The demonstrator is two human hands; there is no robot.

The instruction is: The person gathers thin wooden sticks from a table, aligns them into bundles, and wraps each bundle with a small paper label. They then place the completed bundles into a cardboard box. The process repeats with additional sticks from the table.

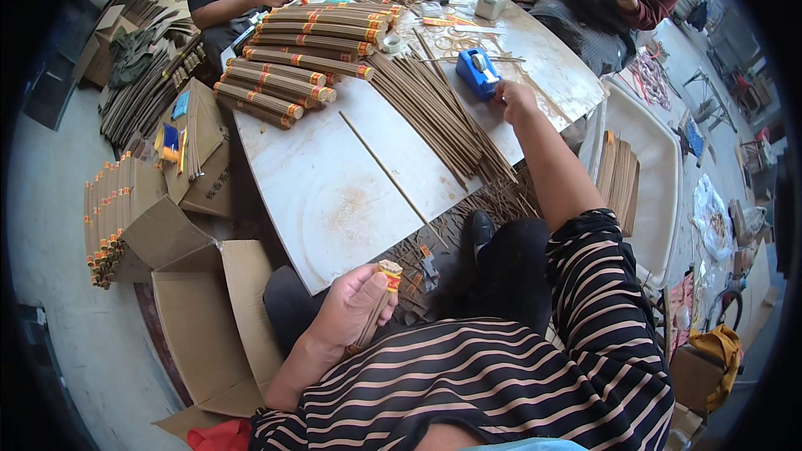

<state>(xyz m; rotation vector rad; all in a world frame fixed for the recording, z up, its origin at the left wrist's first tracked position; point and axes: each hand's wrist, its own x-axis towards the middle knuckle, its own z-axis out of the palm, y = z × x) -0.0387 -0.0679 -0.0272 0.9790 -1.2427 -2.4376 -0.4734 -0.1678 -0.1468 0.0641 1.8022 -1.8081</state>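
Low in front of my body, my left hand (pixel 351 309) is wrapped round a bundle of brown incense sticks (pixel 389 274). A red and yellow paper band circles the bundle's upper end. My right arm reaches forward over the table, and my right hand (pixel 517 102) pinches at the cutting end of a blue tape dispenser (pixel 477 75). Its fingers are closed on the adhesive tape there, though the strip itself is too fine to see clearly. Loose incense sticks (pixel 426 117) lie on the table left of the dispenser, and one single stick (pixel 380 165) lies apart nearer to me.
Banded bundles (pixel 292 63) are stacked at the table's far left. Two people sit across the table (pixel 313 192), hands busy. An open cardboard box (pixel 196 317) stands at my left, a white plastic tub (pixel 660 200) with sticks at my right. Broken sticks litter the floor below.
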